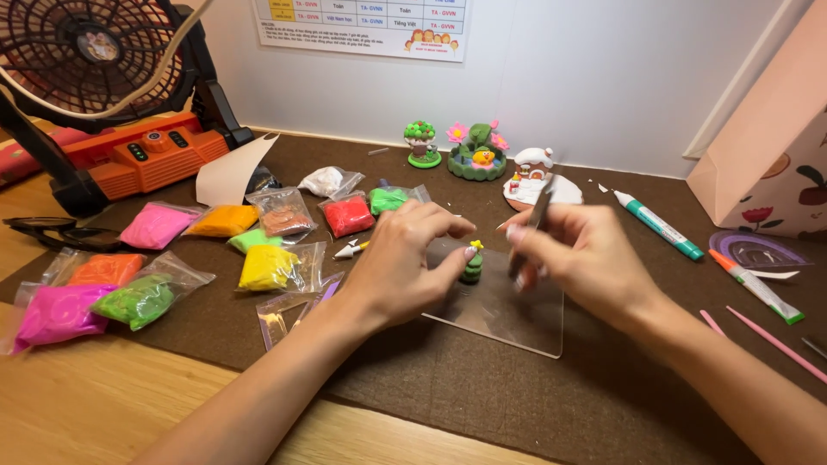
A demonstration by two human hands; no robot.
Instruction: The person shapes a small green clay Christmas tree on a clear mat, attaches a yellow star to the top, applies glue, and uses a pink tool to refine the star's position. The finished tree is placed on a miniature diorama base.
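One wooden worktop (95,405) carried one dark brown felt mat (482,387) that covered most of it; at the far left corner stood one black and orange fan (121,95), the largest thing there; at the far right edge leaned one pink paper bag (767,164). Near the middle of the mat lay one clear plastic sheet (517,323), and on it stood one small green clay figure (471,267) with a yellow bit on top. Two hands worked over the sheet: the left hand (401,267) was loosely curled, fingertips touching the figure's top; the right hand (581,258) was closed in a pinch on one thin dark tool (536,220), its lower end just beside the figure, partly hidden by the fingers.

Left of the sheet lay about eleven small clear bags of coloured clay (267,267), spread from the near left edge toward the back; the left forearm crossed in front of one nearly empty bag. Along the back edge stood three finished clay models (476,155), the white one half hidden behind the right hand. On the right side of the mat lay two white pens with coloured caps (659,224) and two pink sticks (775,344).
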